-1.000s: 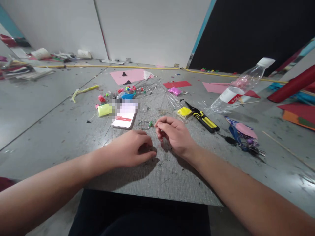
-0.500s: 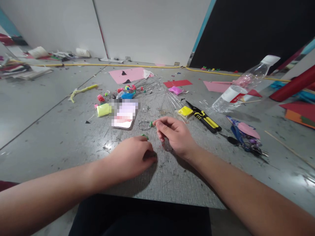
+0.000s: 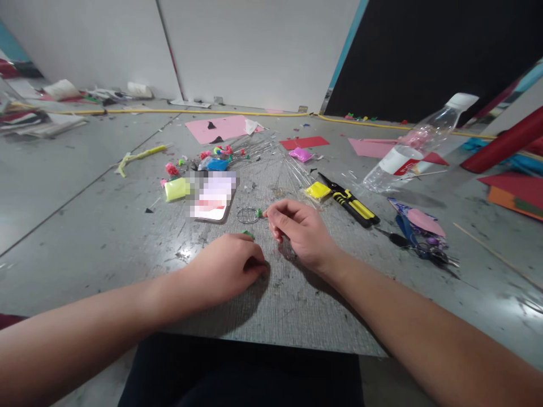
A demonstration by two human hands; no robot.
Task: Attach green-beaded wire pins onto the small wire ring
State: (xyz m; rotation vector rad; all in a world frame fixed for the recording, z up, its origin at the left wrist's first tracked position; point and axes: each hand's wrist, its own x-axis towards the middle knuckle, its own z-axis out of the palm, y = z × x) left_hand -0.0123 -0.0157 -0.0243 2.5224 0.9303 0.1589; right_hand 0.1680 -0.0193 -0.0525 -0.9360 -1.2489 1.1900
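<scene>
My right hand (image 3: 299, 230) pinches the green-tipped end of a small wire loop (image 3: 248, 215) that lies on the grey board (image 3: 275, 305). My left hand (image 3: 229, 267) rests curled on the board just in front of the loop, fingers closed on a small green piece (image 3: 248, 233) that peeks out at the fingertips. A phone (image 3: 212, 196) lies just behind the loop, screen up.
Yellow-handled cutters (image 3: 350, 202) and a yellow clay block (image 3: 317, 190) lie right of the phone. A plastic bottle (image 3: 413, 147) lies tilted at the right, with scissors (image 3: 418, 243) near it. Coloured clay bits (image 3: 212, 158), pink paper (image 3: 220, 129) and a red roll (image 3: 504, 144) lie further back.
My left hand slid slightly toward me and the green piece came into view at its fingertips. My right hand stayed on the wire loop.
</scene>
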